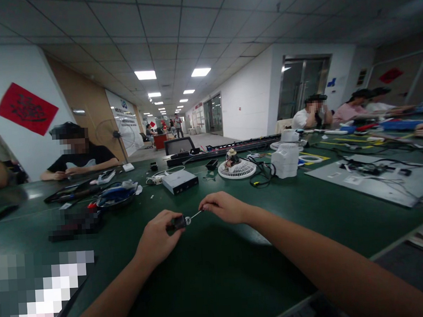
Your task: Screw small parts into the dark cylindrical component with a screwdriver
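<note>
Between its thumb and fingers, my left hand (pixel 159 234) grips a small dark cylindrical part (pixel 180 222) with a shiny metal end (pixel 188 220) facing right. My right hand (pixel 224 206) pinches the dark end of a thin metal rod (pixel 196 214); whether this is a screwdriver I cannot tell. The rod slants down to the left, and its tip meets or nearly meets the metal end of the part. Both hands are just above the green table (pixel 217 271). Beyond them lies a silver box-shaped drive (pixel 180 181).
A white round fan grille with a motor (pixel 236 169) and a white plastic housing (pixel 286 160) stand behind my right hand. Black cables (pixel 264 174) lie between them. A metal panel (pixel 375 176) is at right, bundled tools (pixel 117 194) at left. Co-workers sit around the table.
</note>
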### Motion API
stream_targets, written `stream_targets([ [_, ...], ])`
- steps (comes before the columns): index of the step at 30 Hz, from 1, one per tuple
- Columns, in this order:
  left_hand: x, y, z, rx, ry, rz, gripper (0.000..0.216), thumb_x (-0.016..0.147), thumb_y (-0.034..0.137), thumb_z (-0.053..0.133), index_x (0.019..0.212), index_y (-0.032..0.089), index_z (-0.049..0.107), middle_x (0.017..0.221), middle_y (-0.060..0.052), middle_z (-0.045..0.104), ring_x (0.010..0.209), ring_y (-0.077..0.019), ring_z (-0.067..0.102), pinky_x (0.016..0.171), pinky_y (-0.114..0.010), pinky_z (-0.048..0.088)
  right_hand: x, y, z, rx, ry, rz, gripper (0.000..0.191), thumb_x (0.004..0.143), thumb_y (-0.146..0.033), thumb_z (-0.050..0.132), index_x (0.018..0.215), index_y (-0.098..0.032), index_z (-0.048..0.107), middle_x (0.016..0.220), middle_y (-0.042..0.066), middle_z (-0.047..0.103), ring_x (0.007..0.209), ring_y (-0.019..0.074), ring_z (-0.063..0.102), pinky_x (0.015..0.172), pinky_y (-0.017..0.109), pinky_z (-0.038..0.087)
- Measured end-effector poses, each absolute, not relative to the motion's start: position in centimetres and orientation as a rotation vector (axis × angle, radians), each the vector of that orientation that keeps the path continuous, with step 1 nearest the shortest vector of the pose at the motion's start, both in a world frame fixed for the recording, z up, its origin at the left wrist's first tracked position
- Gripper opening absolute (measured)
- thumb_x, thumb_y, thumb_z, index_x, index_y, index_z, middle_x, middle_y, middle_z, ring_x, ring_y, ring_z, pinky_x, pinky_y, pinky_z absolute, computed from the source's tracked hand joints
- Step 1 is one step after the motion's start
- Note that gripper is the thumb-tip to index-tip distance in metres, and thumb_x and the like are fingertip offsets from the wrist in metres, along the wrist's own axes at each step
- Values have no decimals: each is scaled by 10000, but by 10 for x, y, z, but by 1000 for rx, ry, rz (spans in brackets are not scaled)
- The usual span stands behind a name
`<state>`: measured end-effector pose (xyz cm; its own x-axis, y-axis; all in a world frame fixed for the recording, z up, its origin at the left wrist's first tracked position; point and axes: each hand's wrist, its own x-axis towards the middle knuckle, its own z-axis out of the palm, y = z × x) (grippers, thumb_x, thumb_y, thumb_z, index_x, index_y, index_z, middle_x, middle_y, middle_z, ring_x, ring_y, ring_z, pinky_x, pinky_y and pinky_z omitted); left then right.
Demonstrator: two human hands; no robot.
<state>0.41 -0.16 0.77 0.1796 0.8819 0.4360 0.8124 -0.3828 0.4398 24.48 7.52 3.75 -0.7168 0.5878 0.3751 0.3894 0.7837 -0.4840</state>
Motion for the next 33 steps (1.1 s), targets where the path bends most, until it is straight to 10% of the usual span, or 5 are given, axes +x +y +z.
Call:
stream_targets([
  [17, 2, 0, 10, 2281, 1819, 1010, 303, 804, 333, 643, 1083, 221, 680, 1078, -62, 689, 887, -241, 677, 805, -389, 543, 244, 80, 32, -802, -2063, 732, 170, 835, -288, 665, 925, -144, 678, 695, -1, 617, 615, 123, 539, 598, 252, 426],
  [26, 2, 0, 10, 2269, 1842, 981, 316, 793, 349, 640, 1080, 225, 686, 1062, -66, 698, 867, -247, 678, 782, -386, 538, 247, 81, 34, -777, -2114, 295, 188, 913, -93, 440, 1015, -165, 579, 945, 69, 606, 881, 179, 562, 801, 324, 446],
  [33, 0, 2, 7, 2283, 1845, 957, 313, 801, 356, 634, 1084, 232, 685, 1073, -56, 690, 896, -244, 674, 791, -379, 530, 244, 82, 23, -938, -2599, 384, 228, 830, -293, 680, 1027, -179, 701, 913, 76, 685, 827, 214, 620, 692, 311, 457],
])
